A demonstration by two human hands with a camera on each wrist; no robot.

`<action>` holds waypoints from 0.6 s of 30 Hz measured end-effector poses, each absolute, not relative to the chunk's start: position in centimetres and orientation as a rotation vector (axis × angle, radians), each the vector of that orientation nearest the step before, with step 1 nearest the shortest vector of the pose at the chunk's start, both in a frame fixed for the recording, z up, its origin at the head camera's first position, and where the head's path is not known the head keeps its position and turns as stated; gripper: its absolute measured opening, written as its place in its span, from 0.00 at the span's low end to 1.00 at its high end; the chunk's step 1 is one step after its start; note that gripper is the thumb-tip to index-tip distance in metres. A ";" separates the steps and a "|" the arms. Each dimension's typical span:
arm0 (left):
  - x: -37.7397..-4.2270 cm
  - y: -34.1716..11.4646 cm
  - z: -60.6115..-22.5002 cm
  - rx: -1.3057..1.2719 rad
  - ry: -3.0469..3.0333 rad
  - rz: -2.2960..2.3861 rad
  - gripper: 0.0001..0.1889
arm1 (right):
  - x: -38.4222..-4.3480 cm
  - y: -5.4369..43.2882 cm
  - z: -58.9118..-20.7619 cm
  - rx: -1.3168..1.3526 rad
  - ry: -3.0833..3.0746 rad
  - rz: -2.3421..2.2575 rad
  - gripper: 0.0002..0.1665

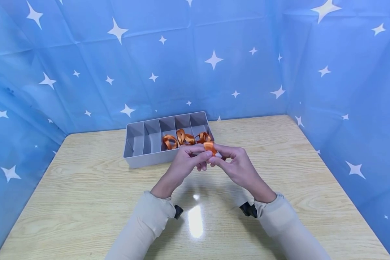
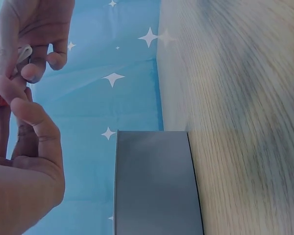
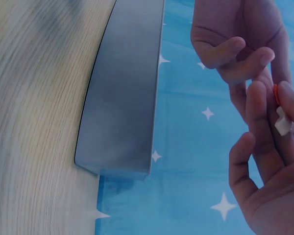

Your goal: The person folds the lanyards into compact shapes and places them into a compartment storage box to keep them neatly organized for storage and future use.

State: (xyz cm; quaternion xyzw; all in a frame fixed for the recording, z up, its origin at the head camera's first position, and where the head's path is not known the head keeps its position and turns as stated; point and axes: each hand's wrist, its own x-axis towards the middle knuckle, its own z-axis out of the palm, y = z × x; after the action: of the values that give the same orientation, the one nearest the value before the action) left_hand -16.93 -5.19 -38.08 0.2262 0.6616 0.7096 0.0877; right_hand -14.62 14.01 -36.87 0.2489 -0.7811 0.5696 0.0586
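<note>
Above the table, in front of the box, both hands meet at an orange ribbon [image 1: 209, 146] wound into a small band. My left hand [image 1: 186, 160] pinches the ribbon from the left between thumb and index finger. From the right, my right hand [image 1: 235, 164] pinches it the same way. A small white piece [image 3: 284, 122] sticks out beside the ribbon at the right thumb; its kind does not show. The fingers hide most of the ribbon in both wrist views, where only an orange sliver [image 3: 276, 95] appears.
A grey divided box [image 1: 152, 159] stands at the back of the wooden table [image 1: 94, 187]. Orange ribbon coils [image 1: 170, 142] lie in three of its compartments, on the right side. A blue star-patterned curtain [image 1: 182, 65] surrounds the back and sides.
</note>
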 end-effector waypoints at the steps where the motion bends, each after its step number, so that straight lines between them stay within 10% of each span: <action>1: -16.9 -5.2 -38.1 0.669 1.964 2.120 0.11 | -14.6 14.0 -36.9 0.759 -2.374 1.723 0.22; 18: -16.9 -6.5 -37.8 0.680 2.031 2.195 0.10 | -14.8 14.7 -37.1 1.035 -2.435 1.790 0.31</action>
State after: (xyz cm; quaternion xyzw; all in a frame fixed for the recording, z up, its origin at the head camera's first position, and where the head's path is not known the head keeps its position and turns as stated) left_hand -16.93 -6.49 -37.80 0.2216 0.6619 0.7151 0.0375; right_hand -14.78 14.68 -37.11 0.3238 -0.7621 0.5601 -0.0262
